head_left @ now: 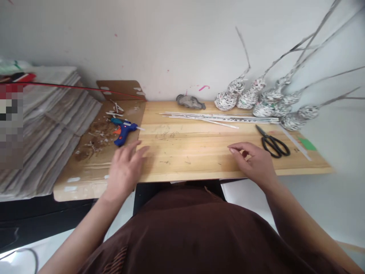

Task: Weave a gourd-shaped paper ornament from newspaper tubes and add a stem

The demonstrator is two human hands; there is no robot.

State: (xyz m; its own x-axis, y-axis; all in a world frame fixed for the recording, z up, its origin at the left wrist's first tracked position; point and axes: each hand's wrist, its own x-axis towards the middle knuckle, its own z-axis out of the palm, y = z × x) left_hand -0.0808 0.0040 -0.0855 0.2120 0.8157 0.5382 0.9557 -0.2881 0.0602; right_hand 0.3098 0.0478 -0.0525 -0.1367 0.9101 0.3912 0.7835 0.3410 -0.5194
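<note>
My left hand (125,165) hovers at the seam between the cardboard and the wooden board, its fingers spread and slightly blurred, with nothing in it. Just beyond its fingertips lies a blue glue gun (123,134) with an orange trigger, its nozzle toward the wood. Over the right part of the board, my right hand (253,161) has thumb and forefinger pinched together; no object shows between them. Beside it rest black-handled scissors (272,141). Thin rolled paper sticks (205,117) lie lengthwise behind both hands.
Several woven paper gourd shapes (264,108) with long stems crowd the back right. A grey crumpled lump (190,102) sits by the wall. Stacked newspapers (57,125) rise at left, beside glue-littered cardboard (85,179). A green patch (307,144) and white strip (298,145) lie right.
</note>
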